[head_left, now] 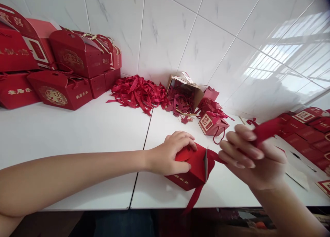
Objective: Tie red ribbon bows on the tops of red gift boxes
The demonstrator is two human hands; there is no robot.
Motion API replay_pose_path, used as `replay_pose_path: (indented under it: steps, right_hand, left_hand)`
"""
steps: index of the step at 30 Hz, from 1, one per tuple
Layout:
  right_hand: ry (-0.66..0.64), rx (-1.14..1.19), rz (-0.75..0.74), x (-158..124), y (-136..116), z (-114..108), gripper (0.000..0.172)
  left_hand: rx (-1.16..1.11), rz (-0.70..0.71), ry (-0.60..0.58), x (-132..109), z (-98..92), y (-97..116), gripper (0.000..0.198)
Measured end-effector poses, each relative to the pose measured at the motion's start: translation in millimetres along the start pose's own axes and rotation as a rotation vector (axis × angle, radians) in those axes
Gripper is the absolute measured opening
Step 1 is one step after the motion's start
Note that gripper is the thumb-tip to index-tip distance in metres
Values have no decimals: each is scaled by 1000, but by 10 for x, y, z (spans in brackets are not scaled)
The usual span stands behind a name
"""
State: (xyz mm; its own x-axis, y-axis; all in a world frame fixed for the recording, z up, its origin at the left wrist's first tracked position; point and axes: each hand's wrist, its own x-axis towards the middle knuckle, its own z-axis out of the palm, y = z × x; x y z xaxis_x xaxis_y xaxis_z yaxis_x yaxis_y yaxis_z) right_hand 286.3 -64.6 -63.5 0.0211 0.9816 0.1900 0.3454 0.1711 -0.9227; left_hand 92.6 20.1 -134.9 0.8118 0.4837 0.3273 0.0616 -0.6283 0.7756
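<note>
A red gift box [190, 177] with gold characters lies on the white table near its front edge. My left hand [171, 154] is closed round the top of this box, thumb on the near side and fingers over the far side. A red ribbon [194, 199] passes through the box's right end, one tail hanging down over the table edge. To the right, my right hand [255, 158] is raised, its fingers closed on the other part of the ribbon, which runs from the box to the hand. The ribbon's end sticks out blurred above the fingers.
Stacked red boxes [69, 55] fill the back left. A pile of loose red ribbons [139, 92], an open carton [198, 98] of dark red pieces and small boxes [212, 123] stand along the tiled wall. More boxes [306, 137], pens and paper [296, 175] lie right.
</note>
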Motion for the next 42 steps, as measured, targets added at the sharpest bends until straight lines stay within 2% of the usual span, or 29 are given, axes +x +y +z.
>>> replay_pose_path:
  steps: [2, 4, 8, 10, 15, 18, 23, 28, 35, 39, 42]
  right_hand:
    - [-56, 62, -2, 28, 35, 63, 33]
    - [-64, 58, -7, 48, 67, 131, 28]
    - [-17, -213, -32, 66, 83, 208, 21]
    - [-67, -309, -1, 78, 74, 225, 21]
    - [-210, -252, 174, 107, 66, 288, 27]
    - [-211, -207, 195, 112, 84, 314, 27]
    - [-177, -90, 209, 117, 128, 304, 22]
    - [-184, -103, 210, 121, 143, 317, 23]
    - [-190, -97, 175, 126, 141, 346, 23]
    - [-211, -143, 149, 126, 148, 352, 24]
    - [-226, -149, 128, 131, 165, 368, 25]
  left_hand:
    - [-31, 8, 44, -14, 23, -3, 36]
    - [-158, -2, 61, -32, 35, -7, 41]
    - [-492, -87, 54, -71, 42, -6, 44]
    - [-537, -104, 84, -81, 51, 0, 43]
    - [-518, -93, 88, -74, 99, 6, 44]
    - [-494, -49, 70, -73, 126, -7, 47]
    - [-395, 2, 106, -85, 144, -31, 49]
    - [-383, 60, 81, -89, 149, -1, 46]
    - [-361, 26, 162, -103, 154, 27, 46]
    - [-379, -55, 305, -74, 142, -13, 26]
    - [-292, -91, 354, -43, 130, -4, 24]
